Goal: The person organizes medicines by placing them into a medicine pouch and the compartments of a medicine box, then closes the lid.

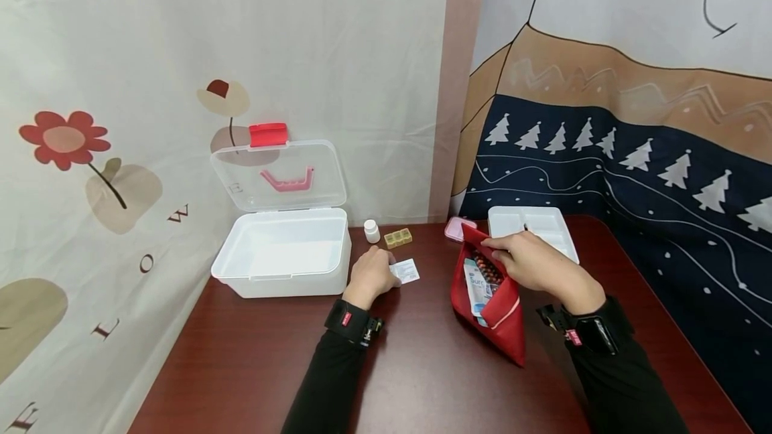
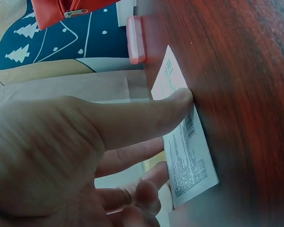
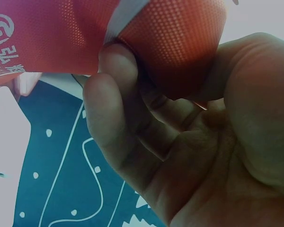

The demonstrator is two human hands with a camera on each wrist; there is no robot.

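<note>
Near the white box, the printed packet was pinched thumb-to-fingers by the left hand, best kept flat, while the red pouch was gripped by its rim in the right hand's curled fingers.

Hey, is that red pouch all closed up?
No, in the head view the red pouch gapes open beside the gripping right hand, showing a blue-and-white packet inside.

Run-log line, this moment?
left hand: pinches flat white printed packet | right hand: grips open red fabric pouch | white plastic box: open
</note>
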